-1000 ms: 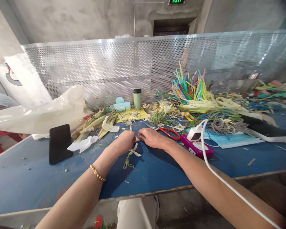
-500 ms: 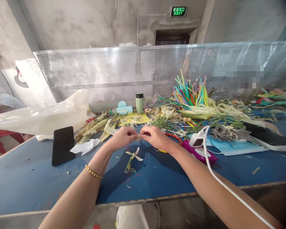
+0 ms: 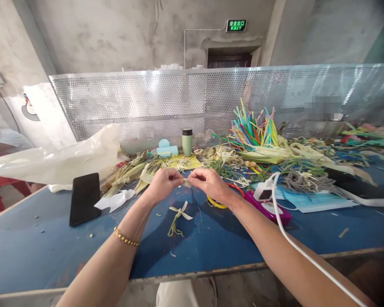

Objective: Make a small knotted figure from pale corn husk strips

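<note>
A short pale strip of husk [image 3: 187, 182] is stretched between my two hands above the blue table [image 3: 211, 251]. One end is pinched in the fingertips of my left hand [image 3: 164, 184], which has a gold bead bracelet at its wrist. My right hand [image 3: 210, 184] pinches the other end, thumb against forefinger. Below them on the table lies a small knotted husk figure [image 3: 180, 215], with pale petal-like ends on top and green strands at the bottom. Red-and-yellow handled scissors [image 3: 219, 203] lie partly hidden behind my right hand.
To the left lie a black phone [image 3: 85, 199], white paper scraps [image 3: 114, 200] and plastic sheeting [image 3: 57, 153]. Behind my hands are husks [image 3: 131, 172], a green bottle [image 3: 187, 143] and colourful pipe cleaners [image 3: 256, 128]. A purple power strip [image 3: 269, 207] with a white cable and a blue mask [image 3: 316, 199] lie right.
My hands have drawn slightly apart, and more of the pale strip shows between the fingertips. The whole view has shifted a little downward in the picture; the knotted husk figure stays on the table.
</note>
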{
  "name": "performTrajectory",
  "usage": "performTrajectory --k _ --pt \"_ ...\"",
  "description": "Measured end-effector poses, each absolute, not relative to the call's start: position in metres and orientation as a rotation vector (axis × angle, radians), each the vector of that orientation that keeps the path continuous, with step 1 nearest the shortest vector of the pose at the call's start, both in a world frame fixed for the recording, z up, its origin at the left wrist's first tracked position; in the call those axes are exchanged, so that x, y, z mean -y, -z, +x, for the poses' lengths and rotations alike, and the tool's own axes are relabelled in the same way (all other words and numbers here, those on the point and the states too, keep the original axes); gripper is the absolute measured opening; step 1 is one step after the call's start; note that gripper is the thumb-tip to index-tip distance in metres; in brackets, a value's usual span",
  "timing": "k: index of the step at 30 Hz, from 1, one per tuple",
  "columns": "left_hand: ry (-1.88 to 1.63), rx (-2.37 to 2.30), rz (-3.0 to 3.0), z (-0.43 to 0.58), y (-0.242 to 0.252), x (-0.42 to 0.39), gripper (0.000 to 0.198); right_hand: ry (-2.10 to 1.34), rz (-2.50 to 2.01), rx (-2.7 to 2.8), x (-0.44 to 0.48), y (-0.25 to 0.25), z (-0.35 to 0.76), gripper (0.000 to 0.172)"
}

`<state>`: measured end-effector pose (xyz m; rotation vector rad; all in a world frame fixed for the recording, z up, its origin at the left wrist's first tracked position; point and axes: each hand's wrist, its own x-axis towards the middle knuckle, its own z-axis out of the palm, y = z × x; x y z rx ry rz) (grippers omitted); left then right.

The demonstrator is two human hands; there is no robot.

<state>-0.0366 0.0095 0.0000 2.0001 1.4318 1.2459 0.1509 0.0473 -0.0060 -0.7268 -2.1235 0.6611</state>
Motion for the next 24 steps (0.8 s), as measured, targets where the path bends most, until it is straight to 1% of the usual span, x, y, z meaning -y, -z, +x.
performTrajectory --k 4,8,9,11,13,14,15,18,20,24 --pt "-1.303 -1.477 2.031 -0.034 -0.004 -0.007 0.017 -0.555 -0.767 2.074 -0.052 0.007 0.153 0.018" --pt "-1.505 -1.661 1.847 -0.025 -0.001 -0.004 0.017 -0.292 -0.822 1.928 -0.053 0.008 0.153 0.016" --pt "-1.508 -1.661 1.797 -0.021 0.001 -0.004 0.023 -0.205 -0.816 1.914 -0.052 0.009 0.152 0.017" --pt "-1.376 -1.426 1.725 -0.013 0.005 -0.002 0.033 -0.001 -0.769 1.945 -0.048 0.010 0.150 0.018" --pt "-1.353 -1.172 1.562 -0.006 0.008 0.000 0.037 0.212 -0.706 2.024 -0.043 0.010 0.147 0.020" --pt "-1.362 -1.086 1.477 -0.003 0.008 0.001 0.040 0.310 -0.694 2.052 -0.041 0.011 0.145 0.024" --pt "-1.374 -1.018 1.387 -0.002 0.009 0.002 0.040 0.394 -0.682 2.080 -0.039 0.011 0.144 0.028" --pt "-1.344 -0.911 1.181 -0.006 0.007 0.003 0.041 0.576 -0.633 2.164 -0.037 0.011 0.145 0.030" --pt "-1.314 -0.925 1.121 -0.011 0.007 0.002 0.038 0.653 -0.598 2.207 -0.038 0.011 0.148 0.031" --pt "-1.328 -0.945 1.101 -0.015 0.010 -0.004 0.020 0.709 -0.541 2.275 -0.037 0.012 0.150 0.032"
